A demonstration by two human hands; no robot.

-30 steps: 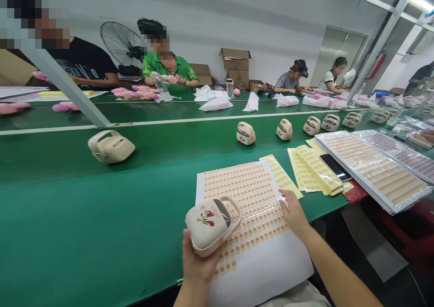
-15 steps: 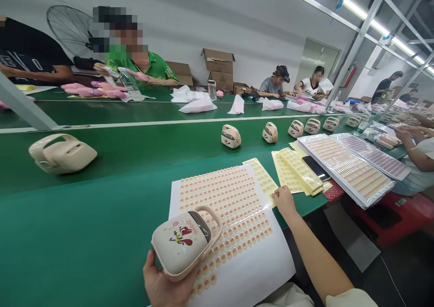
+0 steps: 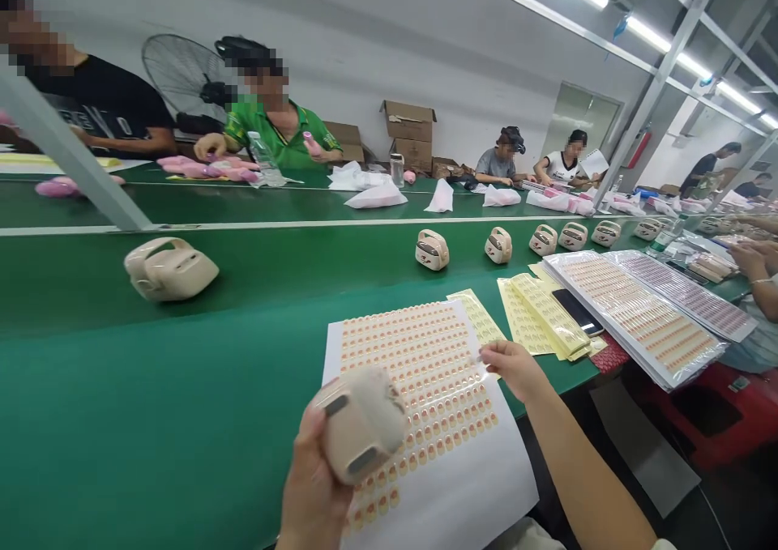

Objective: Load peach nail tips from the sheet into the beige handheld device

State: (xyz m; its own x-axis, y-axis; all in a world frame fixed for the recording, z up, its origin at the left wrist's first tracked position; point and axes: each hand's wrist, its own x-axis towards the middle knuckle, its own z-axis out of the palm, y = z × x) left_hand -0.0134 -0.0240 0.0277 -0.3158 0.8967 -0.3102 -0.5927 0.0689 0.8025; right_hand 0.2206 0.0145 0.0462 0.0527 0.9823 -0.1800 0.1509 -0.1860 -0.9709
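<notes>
A cream speaker-like device (image 3: 363,427) is gripped in my left hand (image 3: 316,477), its underside with two dark pads turned toward me and slightly blurred. Beneath it lies a white sheet (image 3: 462,485) covered with rows of small orange-and-yellow oval stickers. My right hand (image 3: 514,368) is over the sheet's right edge, thumb and forefinger pinched together on something small and pale that I cannot make out. Just behind that hand, a yellow label sheet (image 3: 480,315) sticks out from beside the sticker sheet.
Similar devices (image 3: 432,249) stand along the green belt, one larger-looking (image 3: 170,270) at left. Yellow label sheets (image 3: 528,315), a phone (image 3: 577,311) and bagged sticker sheets (image 3: 638,315) lie right. Several people work across the belt behind a metal post (image 3: 79,145).
My left hand has turned the device from its printed front to its underside. My right hand has moved from the yellow label sheet to the sticker sheet's edge. The view has shifted left.
</notes>
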